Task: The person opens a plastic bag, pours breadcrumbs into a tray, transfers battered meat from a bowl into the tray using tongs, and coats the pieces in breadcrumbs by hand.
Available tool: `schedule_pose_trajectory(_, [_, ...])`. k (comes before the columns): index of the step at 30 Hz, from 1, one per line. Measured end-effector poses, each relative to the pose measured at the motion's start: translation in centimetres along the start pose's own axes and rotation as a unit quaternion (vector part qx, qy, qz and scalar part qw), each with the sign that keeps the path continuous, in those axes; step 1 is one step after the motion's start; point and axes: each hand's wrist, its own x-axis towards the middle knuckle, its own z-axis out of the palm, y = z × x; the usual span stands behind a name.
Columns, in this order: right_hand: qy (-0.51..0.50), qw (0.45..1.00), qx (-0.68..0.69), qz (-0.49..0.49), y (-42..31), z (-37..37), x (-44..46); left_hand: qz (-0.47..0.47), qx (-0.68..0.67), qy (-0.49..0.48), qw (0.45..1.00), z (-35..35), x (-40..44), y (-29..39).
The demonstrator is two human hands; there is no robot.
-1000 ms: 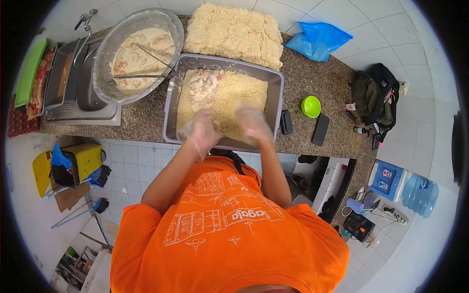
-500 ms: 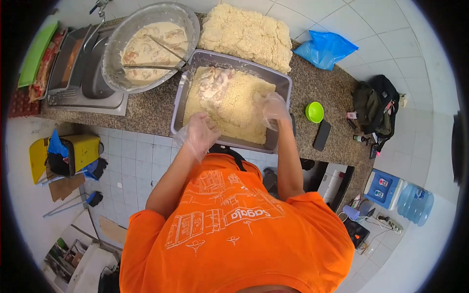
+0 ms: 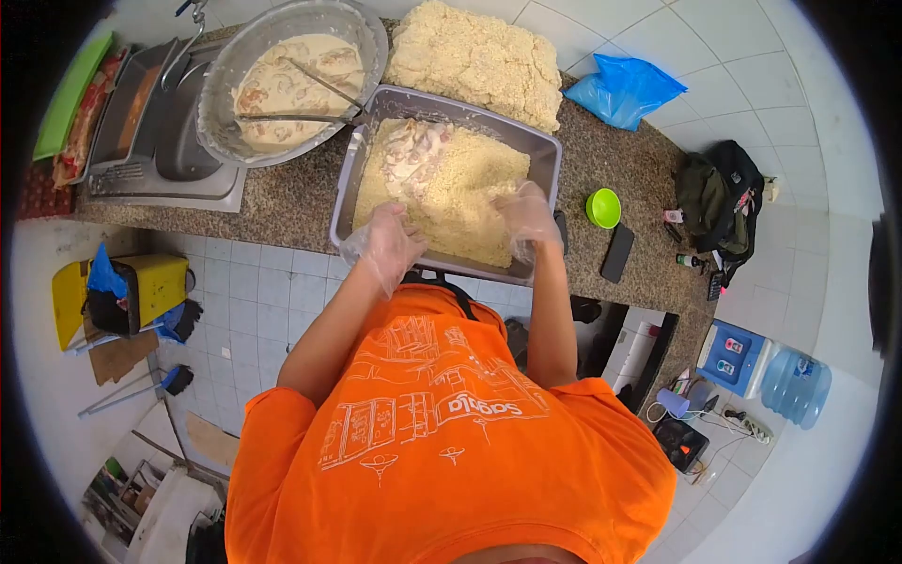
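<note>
A grey-purple tray (image 3: 342, 202) holds pale yellow crumbs (image 3: 470, 240). Wet, batter-covered meat pieces (image 3: 413, 153) lie on the crumbs at the tray's upper left. My left hand (image 3: 390, 242), in a clear plastic glove, is at the tray's near left, its fingers apart over the crumbs with nothing held. At the tray's right side my right hand (image 3: 528, 214), also gloved, touches the crumbs with its fingers bent; whether crumbs are in it is too small to tell.
A metal basin (image 3: 218, 122) of battered meat with tongs (image 3: 296, 117) stands left of the tray. Crumb-coated pieces (image 3: 474, 61) are heaped behind it. To the right are a blue bag (image 3: 625, 91), a green bowl (image 3: 603, 208) and a phone (image 3: 616, 253).
Compared with one second ago, my hands are farther apart, the right one having moved to the tray's right side. The whole view has shifted slightly.
</note>
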Motion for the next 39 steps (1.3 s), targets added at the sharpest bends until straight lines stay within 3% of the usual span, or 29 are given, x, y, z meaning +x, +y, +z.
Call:
schedule_pose_trajectory(1, [0.043, 0.984, -0.101, -0.137, 0.3, 0.2, -0.4, 0.01, 0.01, -0.015, 1.0, 0.2, -0.4, -0.1])
schedule_pose_trajectory(2, [0.044, 0.985, -0.101, -0.134, 0.5, 0.8, -1.0, 0.007, 0.011, -0.014, 1.0, 0.0, 0.2, -0.3])
schedule_pose_trajectory(4, [0.2, 0.956, -0.166, -0.136, -3.9, 1.3, -3.6, -0.011, 0.07, 0.035, 0.997, -0.3, 2.0, -0.8])
schedule_pose_trajectory(5, [0.203, 0.955, -0.167, -0.134, -3.8, 1.5, -4.0, -0.012, 0.073, 0.032, 0.997, 0.4, 1.7, -1.0])
schedule_pose_trajectory(7, [0.044, 0.902, -0.393, -0.172, -3.1, 2.4, -4.3, -0.001, 0.07, -0.075, 0.995, 2.4, 0.5, -1.9])
schedule_pose_trajectory(11, [0.123, 0.919, -0.361, -0.1, 3.9, 6.4, -2.7, -0.081, 0.134, 0.012, 0.988, 4.9, 3.6, -5.2])
schedule_pose_trajectory(13, [0.02, 0.968, -0.202, -0.151, 7.2, 7.5, -2.3, -0.107, 0.103, 0.022, 0.989, 7.0, 3.2, -7.0])
schedule_pose_trajectory(14, [0.024, 0.967, -0.202, -0.15, 8.2, 8.0, -2.1, -0.107, 0.106, 0.019, 0.988, 7.5, 3.8, -7.9])
schedule_pose_trajectory(16, [0.016, 0.993, 0.111, -0.046, 8.3, 8.8, -2.2, -0.095, 0.093, 0.016, 0.991, 7.2, 5.7, -9.6])
schedule_pose_trajectory(17, [0.017, 0.992, 0.113, -0.044, 7.9, 8.7, -2.7, -0.097, 0.094, 0.017, 0.991, 6.6, 6.4, -10.0])
schedule_pose_trajectory(19, [0.105, 0.938, 0.321, 0.081, 1.5, 5.3, -4.1, -0.126, -0.019, -0.082, 0.988, 5.9, 7.7, -9.7])
schedule_pose_trajectory(20, [0.113, 0.909, 0.324, 0.236, -2.1, 3.1, -3.8, -0.125, -0.018, -0.081, 0.989, 6.6, 7.2, -8.6])
schedule_pose_trajectory(21, [0.112, 0.908, 0.326, 0.239, -1.0, 3.2, -3.3, -0.113, -0.014, -0.068, 0.991, 7.6, 5.5, -7.2])
schedule_pose_trajectory(22, [0.175, 0.96, 0.196, 0.096, 1.0, 3.4, -3.1, -0.102, -0.01, -0.055, 0.993, 8.0, 4.1, -6.3])
schedule_pose_trajectory(23, [0.231, 0.97, 0.057, -0.055, 2.1, 3.4, -2.9, -0.103, -0.009, -0.054, 0.993, 7.8, 3.4, -5.4])
schedule_pose_trajectory(24, [0.165, 0.975, -0.134, -0.063, -3.2, 0.1, -4.3, -0.089, 0.066, -0.044, 0.993, 7.3, 3.0, -4.2])
schedule_pose_trajectory(25, [0.165, 0.975, -0.133, -0.065, -3.8, 0.2, -4.1, -0.073, 0.14, -0.031, 0.987, 6.6, 2.6, -3.1])
schedule_pose_trajectory(27, [0.078, 0.982, -0.164, -0.06, -5.0, 0.9, -3.1, -0.058, 0.12, -0.031, 0.991, 4.8, 2.6, -1.8])
schedule_pose_trajectory(30, [0.005, 0.986, -0.119, -0.116, 2.1, 7.2, 1.5, -0.048, 0.084, 0.002, 0.995, 4.2, -0.9, -0.7])
schedule_pose_trajectory(33, [0.08, 0.987, -0.065, -0.126, 4.5, 5.2, 3.9, -0.04, 0.033, 0.008, 0.999, 2.1, -2.0, 0.9])
schedule_pose_trajectory(34, [0.005, 0.991, -0.003, -0.133, 9.0, 6.2, 6.2, -0.032, 0.026, -0.007, 0.999, 0.4, -1.7, 0.5])
schedule_pose_trajectory(35, [0.01, 0.991, -0.006, -0.135, 7.7, 4.9, 6.3, -0.014, 0.021, -0.033, 0.999, 0.1, -0.9, 0.8])
schedule_pose_trajectory(37, [-0.071, 0.991, -0.113, 0.009, 3.3, 1.9, 5.9, -0.008, 0.027, -0.004, 1.0, 0.5, -0.4, 1.3])
schedule_pose_trajectory(39, [-0.076, 0.994, -0.076, 0.025, 4.0, 1.8, 5.0, -0.014, 0.029, 0.034, 0.999, -0.3, 0.0, 0.2])
